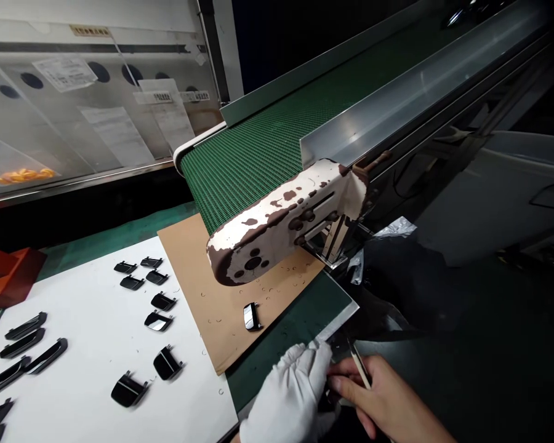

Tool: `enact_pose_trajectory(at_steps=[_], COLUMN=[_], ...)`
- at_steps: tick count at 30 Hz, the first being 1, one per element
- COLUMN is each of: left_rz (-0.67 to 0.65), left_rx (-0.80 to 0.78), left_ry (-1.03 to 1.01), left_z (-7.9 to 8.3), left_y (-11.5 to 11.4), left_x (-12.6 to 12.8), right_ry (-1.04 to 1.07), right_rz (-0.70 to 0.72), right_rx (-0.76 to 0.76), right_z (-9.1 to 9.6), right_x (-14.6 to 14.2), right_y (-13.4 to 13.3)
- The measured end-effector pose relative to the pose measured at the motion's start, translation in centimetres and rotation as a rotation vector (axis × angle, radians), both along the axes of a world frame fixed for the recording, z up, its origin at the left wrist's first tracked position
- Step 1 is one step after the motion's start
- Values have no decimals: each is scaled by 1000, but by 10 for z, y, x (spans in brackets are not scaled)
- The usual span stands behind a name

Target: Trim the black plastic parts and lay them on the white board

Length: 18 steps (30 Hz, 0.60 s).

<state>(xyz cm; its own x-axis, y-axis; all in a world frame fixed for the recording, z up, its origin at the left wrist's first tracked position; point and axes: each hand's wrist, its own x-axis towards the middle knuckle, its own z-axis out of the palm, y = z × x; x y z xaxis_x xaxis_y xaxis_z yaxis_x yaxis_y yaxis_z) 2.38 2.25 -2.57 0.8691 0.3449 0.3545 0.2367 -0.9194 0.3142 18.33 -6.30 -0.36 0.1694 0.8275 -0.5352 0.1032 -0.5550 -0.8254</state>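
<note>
At the bottom centre, my left hand [290, 394] wears a white glove, its fingers curled together. Something dark shows between the two hands, but I cannot make out its shape. My bare right hand [383, 397] is closed around a slim knife-like tool [360, 364] with a pale handle and a thin dark tip pointing up. Left of the hands, a glossy black plastic part [251, 317] with small side tabs lies on brown cardboard [226, 338]. Several similar black parts [128, 390] are spread over a white sheet [87, 351].
A green conveyor belt [258, 154] with metal side rails ends above the cardboard. Its end bracket [277, 215] has chipped white paint. Longer black parts [23, 344] lie at left near an orange bin [9, 277]. Small curled shavings dot the cardboard. A large grey container [503, 197] stands right.
</note>
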Motion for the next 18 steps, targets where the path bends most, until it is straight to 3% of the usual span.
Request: enact_pose_trajectory(at_steps=[5,8,11,18], left_rz=[58,97,81,-45], left_rx=[48,59,13,-33], left_ry=[-138,-252,-319,-152], left_z=[-16,-30,-39,-33], left_y=[-8,-13,-17,-13], left_x=[1,0,-1,-3], right_ry=[187,468,599,690], right_rz=[-147,-143,-106,-11], right_rx=[-15,-10,7,37], right_z=[-1,-7,-16,-32], right_x=[6,12,15,7], right_y=[-6,-2,2,8])
